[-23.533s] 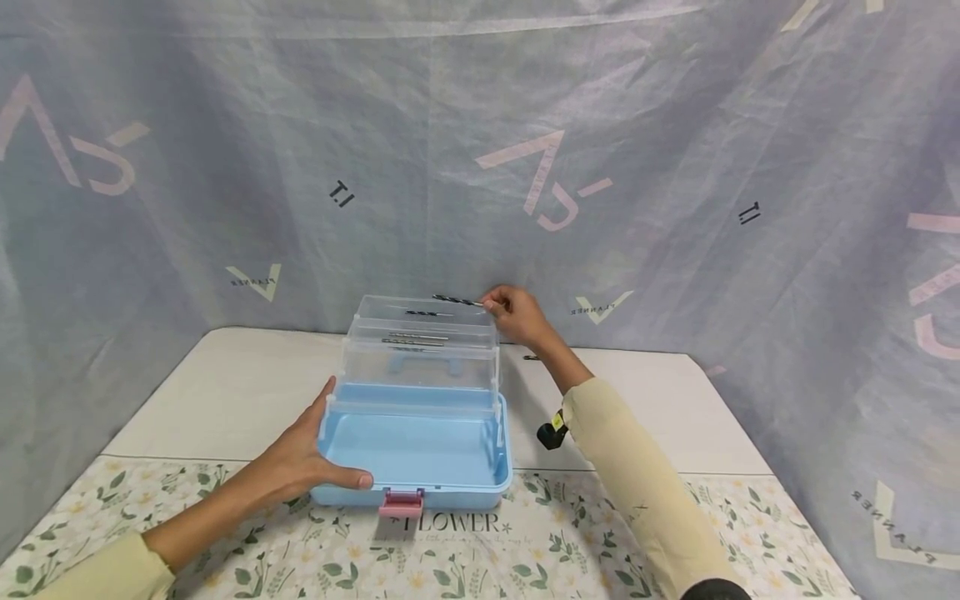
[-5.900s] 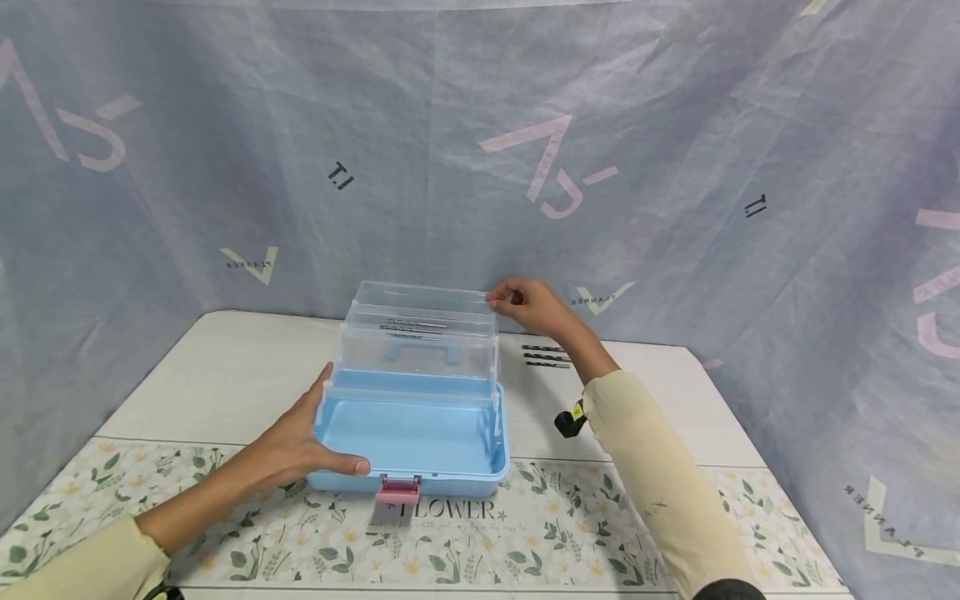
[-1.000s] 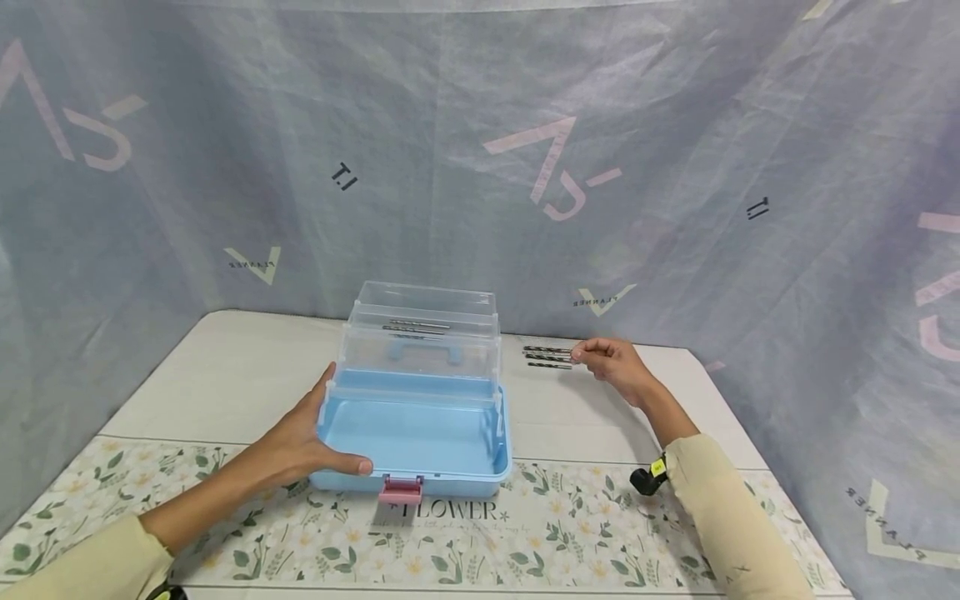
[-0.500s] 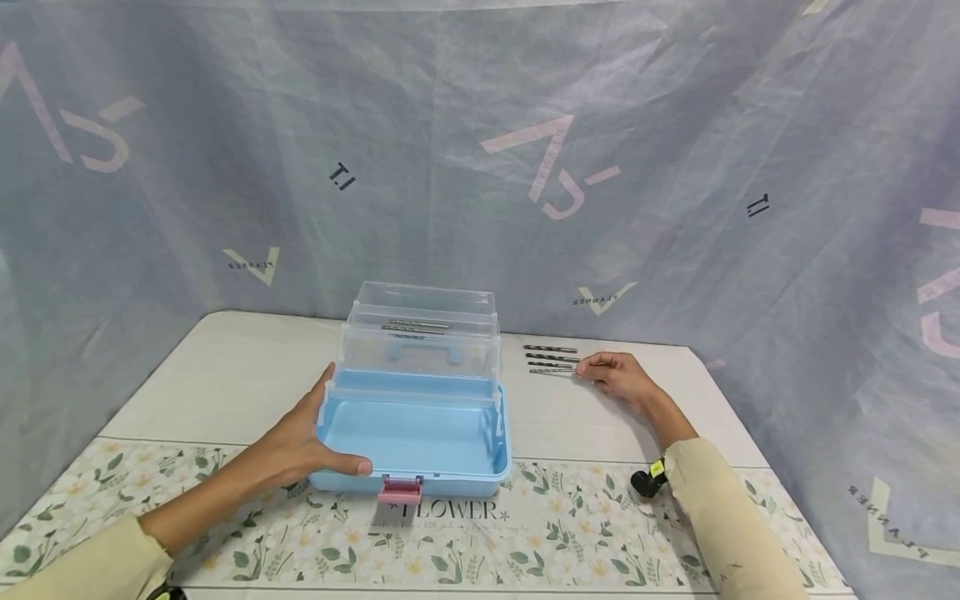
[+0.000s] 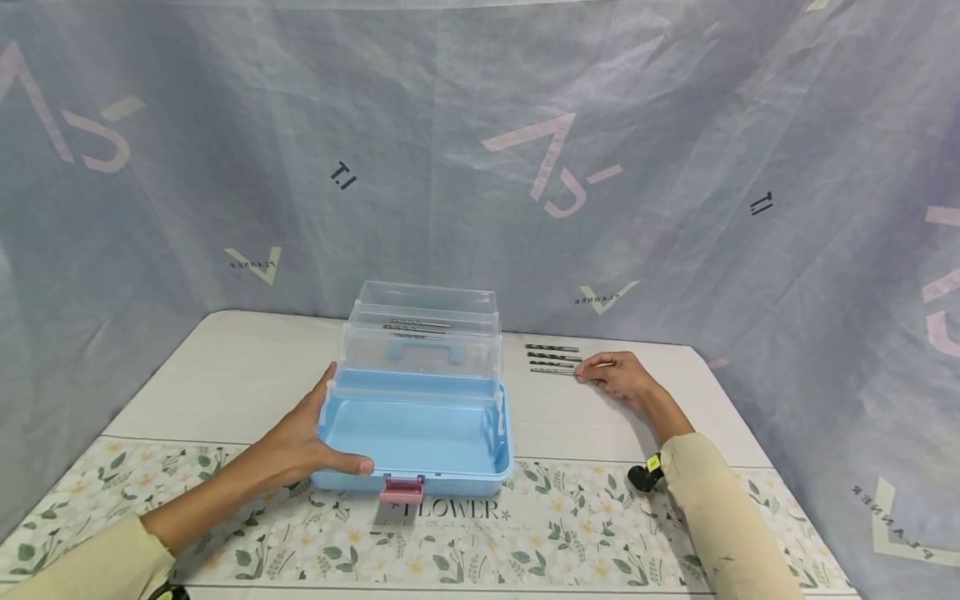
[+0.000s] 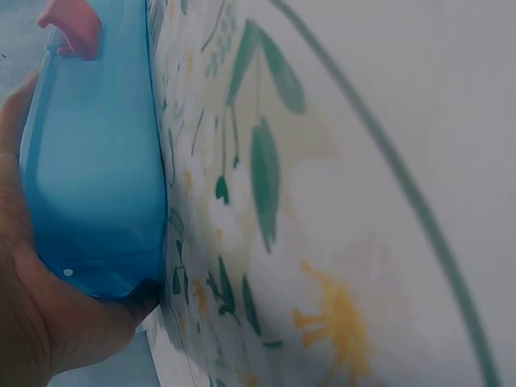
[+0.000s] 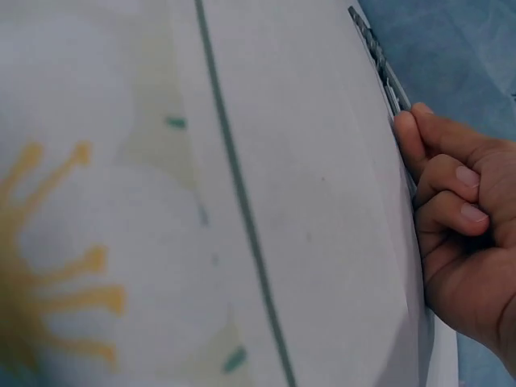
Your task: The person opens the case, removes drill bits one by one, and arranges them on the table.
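A light blue toolbox [image 5: 420, 482] stands open with its clear tiered trays [image 5: 423, 350] raised. Drill bits [image 5: 416, 327] lie in a middle tray; the top tray looks empty. My left hand [image 5: 300, 450] grips the front left corner of the blue base [image 6: 97, 177], thumb on the front rim near the pink latch [image 6: 72, 24]. Several drill bits [image 5: 552, 359] lie in a row on the table right of the box. My right hand [image 5: 588, 373] rests there with curled fingers [image 7: 439, 173], pinching the shank end of the nearest drill bit [image 7: 379, 60].
The box sits at the boundary between the floral tablecloth [image 5: 480, 542] and the plain white tabletop [image 5: 225, 383]. A blue-grey printed cloth backdrop [image 5: 480, 167] closes in the back and sides. A black wrist camera [image 5: 643, 477] shows by my right sleeve.
My right hand came down toward me and laid one more drill bit at the near end of the row. It has stayed at that bit's end since. Left hand and box are unmoved.
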The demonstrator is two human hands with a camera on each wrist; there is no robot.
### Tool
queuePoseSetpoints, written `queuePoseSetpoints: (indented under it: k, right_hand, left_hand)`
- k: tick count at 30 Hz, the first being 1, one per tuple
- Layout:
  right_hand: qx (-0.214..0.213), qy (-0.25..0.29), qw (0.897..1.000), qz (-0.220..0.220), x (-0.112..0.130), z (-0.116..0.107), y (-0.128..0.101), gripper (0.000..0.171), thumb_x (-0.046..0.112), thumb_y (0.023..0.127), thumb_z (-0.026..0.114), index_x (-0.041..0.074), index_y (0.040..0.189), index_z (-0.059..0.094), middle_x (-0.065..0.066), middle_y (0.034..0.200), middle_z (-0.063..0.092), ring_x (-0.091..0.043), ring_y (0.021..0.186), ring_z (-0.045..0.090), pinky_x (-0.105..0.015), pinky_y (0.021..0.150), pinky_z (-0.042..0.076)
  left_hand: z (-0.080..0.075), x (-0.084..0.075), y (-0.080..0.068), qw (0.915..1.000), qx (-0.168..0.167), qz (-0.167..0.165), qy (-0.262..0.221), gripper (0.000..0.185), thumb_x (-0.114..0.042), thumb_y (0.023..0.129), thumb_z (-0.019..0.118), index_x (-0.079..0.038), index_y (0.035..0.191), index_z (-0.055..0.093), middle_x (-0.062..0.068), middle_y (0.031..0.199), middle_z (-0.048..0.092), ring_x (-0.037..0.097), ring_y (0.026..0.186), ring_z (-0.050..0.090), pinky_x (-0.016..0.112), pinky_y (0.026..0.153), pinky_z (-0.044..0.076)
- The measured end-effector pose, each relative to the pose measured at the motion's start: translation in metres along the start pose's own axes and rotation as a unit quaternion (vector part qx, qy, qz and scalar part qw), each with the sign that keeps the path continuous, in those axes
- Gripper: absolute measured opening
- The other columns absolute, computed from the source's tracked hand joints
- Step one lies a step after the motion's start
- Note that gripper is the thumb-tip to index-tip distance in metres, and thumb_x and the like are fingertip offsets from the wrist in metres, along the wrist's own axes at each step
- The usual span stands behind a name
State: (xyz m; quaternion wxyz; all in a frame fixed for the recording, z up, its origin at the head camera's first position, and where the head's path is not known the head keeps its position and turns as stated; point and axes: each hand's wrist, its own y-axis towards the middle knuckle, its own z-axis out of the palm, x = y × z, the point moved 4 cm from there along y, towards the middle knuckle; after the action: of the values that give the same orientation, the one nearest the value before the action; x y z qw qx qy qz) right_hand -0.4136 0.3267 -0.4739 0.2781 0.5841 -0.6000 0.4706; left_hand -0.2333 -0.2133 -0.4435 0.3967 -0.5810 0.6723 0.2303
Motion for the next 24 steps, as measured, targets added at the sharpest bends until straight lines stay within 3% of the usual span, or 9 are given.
queuePoseSetpoints:
  k: [24]
  right_hand:
    - [-0.013, 0.024, 0.999, 0.031, 0.0033, 0.0027, -0.0006, 0.029, 0.019, 0.104, 0.084, 0.003, 0.129, 0.084, 0.008, 0.094, 0.087, -0.005, 0.057, 0.048, -0.021, 0.050, 0.032]
  left_hand:
    - [0.0003, -0.0006, 0.0009, 1.0000, 0.003, -0.008, 0.003, 0.171, -0.052, 0.072, 0.107, -0.027, 0.180, -0.022, 0.033, 0.188, -0.004, 0.068, 0.169, 0.009, 0.090, 0.120, 0.035]
